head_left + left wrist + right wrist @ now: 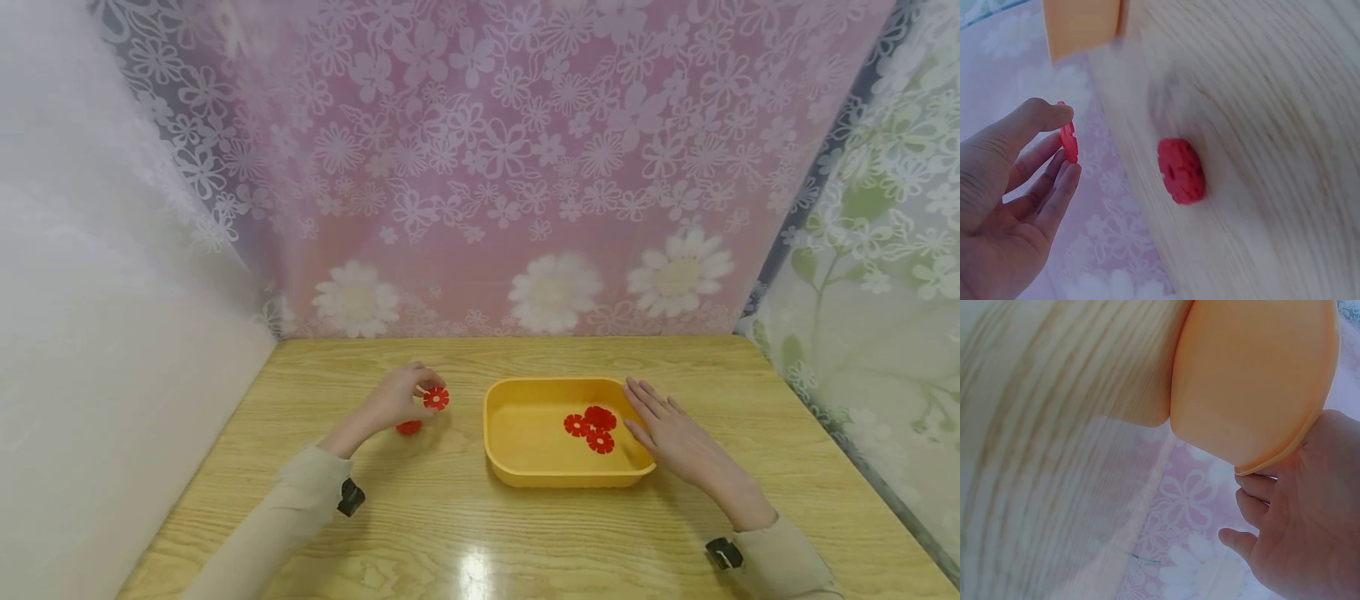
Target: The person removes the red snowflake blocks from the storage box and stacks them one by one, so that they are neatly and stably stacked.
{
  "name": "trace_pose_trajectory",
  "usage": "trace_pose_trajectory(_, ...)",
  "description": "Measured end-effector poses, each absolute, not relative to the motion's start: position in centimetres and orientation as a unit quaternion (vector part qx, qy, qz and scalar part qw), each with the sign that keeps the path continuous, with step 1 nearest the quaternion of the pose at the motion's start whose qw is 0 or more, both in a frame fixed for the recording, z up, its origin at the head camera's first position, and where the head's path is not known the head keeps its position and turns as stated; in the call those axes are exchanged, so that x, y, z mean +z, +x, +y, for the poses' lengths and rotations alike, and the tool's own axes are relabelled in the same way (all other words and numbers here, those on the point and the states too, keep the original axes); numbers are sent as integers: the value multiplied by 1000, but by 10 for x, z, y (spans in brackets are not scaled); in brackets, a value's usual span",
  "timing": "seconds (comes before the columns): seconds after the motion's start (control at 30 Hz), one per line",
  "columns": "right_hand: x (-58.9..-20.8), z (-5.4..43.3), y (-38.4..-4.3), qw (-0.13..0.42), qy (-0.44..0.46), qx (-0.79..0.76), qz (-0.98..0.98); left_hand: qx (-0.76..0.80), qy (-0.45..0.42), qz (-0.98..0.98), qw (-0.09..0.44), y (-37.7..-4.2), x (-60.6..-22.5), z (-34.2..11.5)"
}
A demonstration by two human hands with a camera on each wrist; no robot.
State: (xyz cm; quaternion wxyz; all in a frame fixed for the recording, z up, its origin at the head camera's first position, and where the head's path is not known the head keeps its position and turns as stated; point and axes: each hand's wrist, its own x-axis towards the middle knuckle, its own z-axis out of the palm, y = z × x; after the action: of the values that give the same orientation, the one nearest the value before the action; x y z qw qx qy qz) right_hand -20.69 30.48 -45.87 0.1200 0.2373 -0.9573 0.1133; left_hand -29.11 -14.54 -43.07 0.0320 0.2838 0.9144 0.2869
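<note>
My left hand (395,397) pinches a red notched plastic disc (437,398) between thumb and fingertips, above the table. In the left wrist view this disc (1069,139) appears nearly edge-on. Just below the hand, a short stack of similar red discs (1182,172) rests on the wood, partly covered by the hand in the head view. To the right stands a yellow rectangular tray (525,479) with several red discs (600,441) inside. My right hand (678,442) holds the tray's right side, thumb over the rim and fingers along the outer wall.
The wooden table (420,533) runs back to a pink flowered curtain (480,167). A pale sheet (112,292) hangs at the left and a leafy patterned one (877,292) at the right. Each sleeve cuff carries a small black device (350,497).
</note>
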Motion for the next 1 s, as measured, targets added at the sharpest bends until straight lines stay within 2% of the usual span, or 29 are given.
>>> trace_pose_trajectory(0.33,-448,300,-203,84,220,109,-966,284,256,923,36,-284,-436,-173)
trace_pose_trajectory(0.47,-448,299,-203,90,222,110,-965,273,246,929,34,-282,-441,-180)
trace_pose_trajectory(0.8,-448,302,-206,59,212,111,-969,257,256,931,38,-279,-450,-187)
trace_pose_trajectory(0.9,-448,302,-206,54,210,110,-970,262,252,931,42,-278,-454,-187)
trace_pose_trajectory(1.0,-451,302,-206,74,219,111,-966,264,250,930,45,-278,-458,-188)
